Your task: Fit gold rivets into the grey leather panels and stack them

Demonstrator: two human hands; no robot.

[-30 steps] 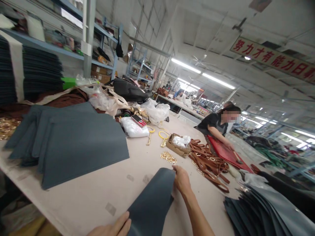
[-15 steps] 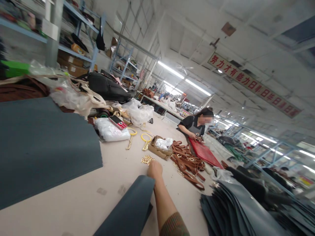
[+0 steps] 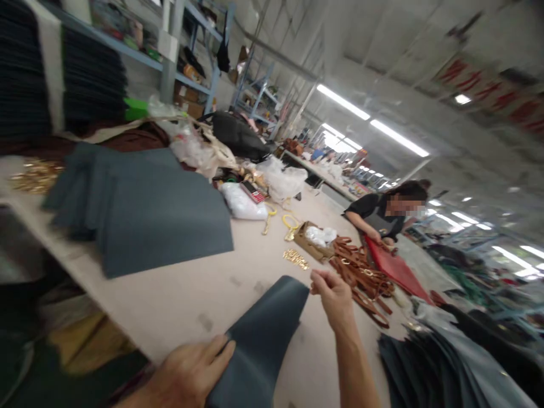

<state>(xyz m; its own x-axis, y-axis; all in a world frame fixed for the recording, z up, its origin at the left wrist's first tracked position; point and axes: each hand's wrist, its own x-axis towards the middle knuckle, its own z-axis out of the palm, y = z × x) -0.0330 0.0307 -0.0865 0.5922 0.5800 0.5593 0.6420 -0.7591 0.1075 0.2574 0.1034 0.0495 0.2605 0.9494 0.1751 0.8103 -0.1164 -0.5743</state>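
A dark blue-green leather-like sheet [image 3: 263, 328] lies curled over on the table in front of me. My left hand [image 3: 193, 365] grips its near left edge, with the fingers closed on it. Just past the sheet's far right corner is my right hand [image 3: 334, 294], its thumb and fingertips pinched together. Whatever sits in that pinch is too small to make out. A small heap of gold metal fittings [image 3: 296, 259] lies just beyond my right fingertips.
A stack of flat dark sheets [image 3: 165, 209] lies left, more dark pieces [image 3: 425, 368] at right. Brown straps [image 3: 361, 277] and a cardboard box [image 3: 312, 243] are ahead. A co-worker [image 3: 378, 212] handles a red piece [image 3: 395, 266]. Gold fittings [image 3: 38, 175] pile far left.
The view has turned left, so things sit further right. My left hand has come into view on the curled sheet. My right hand has drawn back from the gold fittings, fingers pinched.
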